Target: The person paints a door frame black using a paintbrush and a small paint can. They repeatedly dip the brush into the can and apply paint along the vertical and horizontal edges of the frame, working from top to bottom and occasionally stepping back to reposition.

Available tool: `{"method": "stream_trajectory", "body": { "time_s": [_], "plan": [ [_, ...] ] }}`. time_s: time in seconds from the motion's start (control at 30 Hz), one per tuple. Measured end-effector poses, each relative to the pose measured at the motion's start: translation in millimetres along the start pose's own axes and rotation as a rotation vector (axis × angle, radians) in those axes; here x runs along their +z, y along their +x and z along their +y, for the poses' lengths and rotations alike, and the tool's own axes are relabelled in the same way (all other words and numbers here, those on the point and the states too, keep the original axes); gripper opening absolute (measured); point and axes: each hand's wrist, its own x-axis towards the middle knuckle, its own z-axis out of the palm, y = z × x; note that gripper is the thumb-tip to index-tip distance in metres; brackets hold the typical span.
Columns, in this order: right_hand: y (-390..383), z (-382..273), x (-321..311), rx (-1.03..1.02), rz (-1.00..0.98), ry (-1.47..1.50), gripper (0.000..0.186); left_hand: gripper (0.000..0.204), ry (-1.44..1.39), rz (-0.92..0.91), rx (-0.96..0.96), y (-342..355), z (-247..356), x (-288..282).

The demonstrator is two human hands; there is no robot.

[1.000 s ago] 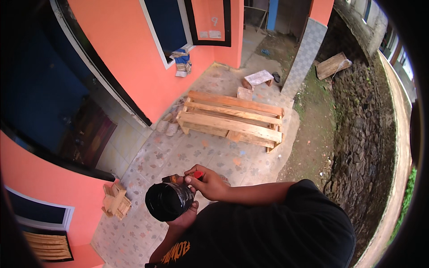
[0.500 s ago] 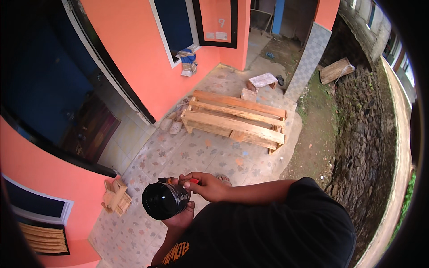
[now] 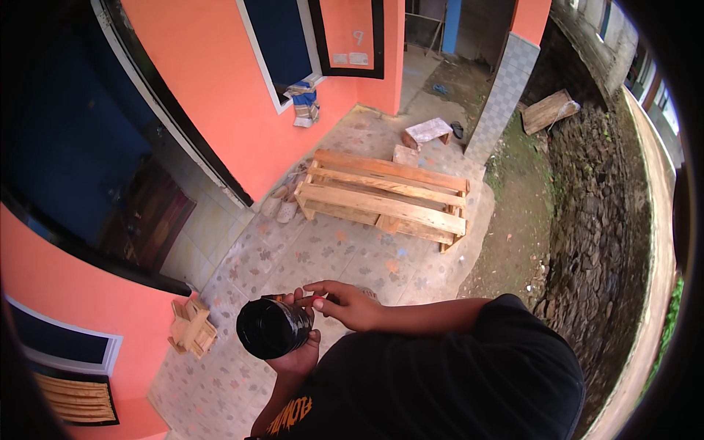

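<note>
My left hand point(image 3: 297, 358) is wrapped round the side and underside of an open black can point(image 3: 253, 328), with dark, glossy insides and pale smears on its outer wall. The can's mouth tilts toward the left. Behind its rim lies what looks like a paintbrush point(image 3: 276, 298), its dark bristles against the can and a red handle end beside my right thumb. My right hand point(image 3: 350, 305) pinches that handle low down while its index finger stretches out above. Part of the handle is hidden by fingers of both hands.
A slatted wooden bench point(image 3: 385, 199) stands ahead on the patterned floor. Sandals point(image 3: 281, 207) lie at its left end, a small whitish stool point(image 3: 428, 131) behind it. Wooden pieces point(image 3: 193, 328) rest by the orange wall at left. A tiled pillar point(image 3: 504, 95) and stone wall point(image 3: 598, 220) border the right.
The can has tilted slightly and shifted a little right, so its inner wall shows more. My right index finger has lifted and straightened away from the brush handle.
</note>
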Motion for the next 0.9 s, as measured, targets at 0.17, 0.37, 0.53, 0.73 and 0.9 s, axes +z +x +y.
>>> {"method": "stream_trajectory", "body": {
  "time_s": [0.17, 0.37, 0.53, 0.73, 0.9],
  "plan": [
    [-7.6, 11.8, -30.6, 0.066, 0.158, 0.0, 0.041, 0.069, -0.032, 0.008, -0.046, 4.6, 0.3, -0.1],
    [-30.2, 19.0, -63.3, 0.075, 0.382, -0.238, 0.023, 0.068, -0.069, -0.043, -0.065, 8.8, 0.8, 0.0],
    [-47.6, 47.4, -99.1, 0.137, 0.475, -0.58, 0.015, 0.068, -0.098, -0.048, -0.064, 9.6, -0.6, -0.1],
    [-73.2, 75.0, -142.0, 0.475, 0.45, -0.801, 0.036, 0.069, -0.089, -0.02, -0.032, 5.4, -0.7, -9.8],
    [-103.3, 110.6, -178.7, 0.617, 0.361, -1.068, 0.055, 0.067, -0.04, 0.086, -0.023, 7.9, -2.1, -7.4]
  ]
}}
